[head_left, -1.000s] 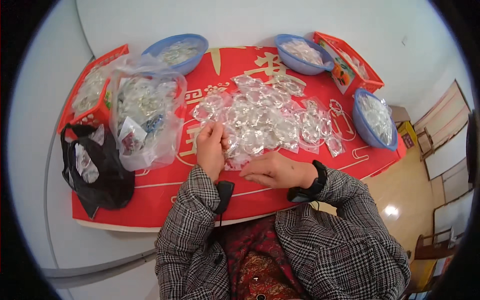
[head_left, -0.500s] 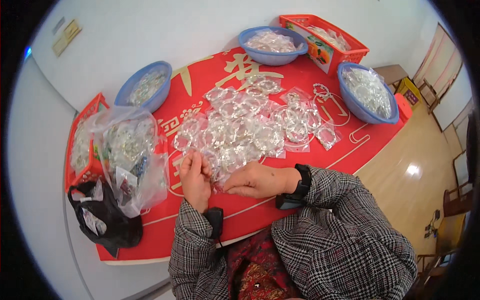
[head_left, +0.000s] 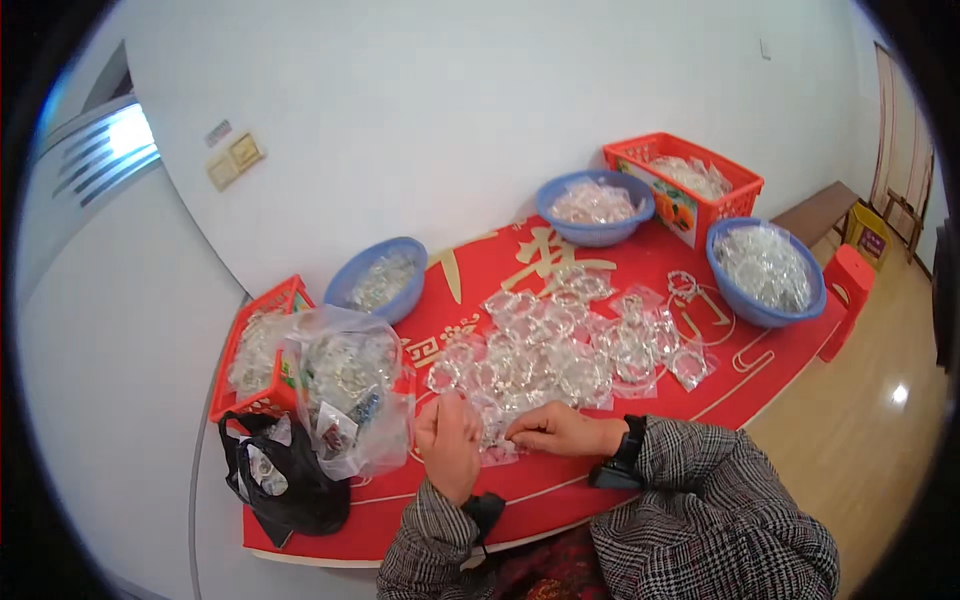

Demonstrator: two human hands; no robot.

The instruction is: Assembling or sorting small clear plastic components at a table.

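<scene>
Many beaded bracelets in clear plastic bags (head_left: pixel 545 355) lie in a pile on the red tablecloth (head_left: pixel 690 430). My left hand (head_left: pixel 450 443) is closed at the near left side of the pile, its fingertips curled together; what they hold is too small to make out. My right hand (head_left: pixel 568 430) comes in from the right, thumb and forefinger pinched at the edge of a small clear bag (head_left: pixel 500 456) between the two hands. Whether the left fingers also touch this bag is unclear. One bracelet (head_left: pixel 683 285) rests at the pile's far right.
Blue basins of bagged pieces stand at the back left (head_left: pixel 345 290), back (head_left: pixel 600 235) and right (head_left: pixel 815 300). Red baskets sit at the left (head_left: pixel 262 403) and back right (head_left: pixel 715 207). A large clear bag (head_left: pixel 375 440) and a black bag (head_left: pixel 320 500) lie left; a red stool (head_left: pixel 848 310) stands right.
The view has tilted up and shifted left, so the table appears lower and farther right. My left hand has turned and curled more; my right hand keeps its pinch near the same bag.
</scene>
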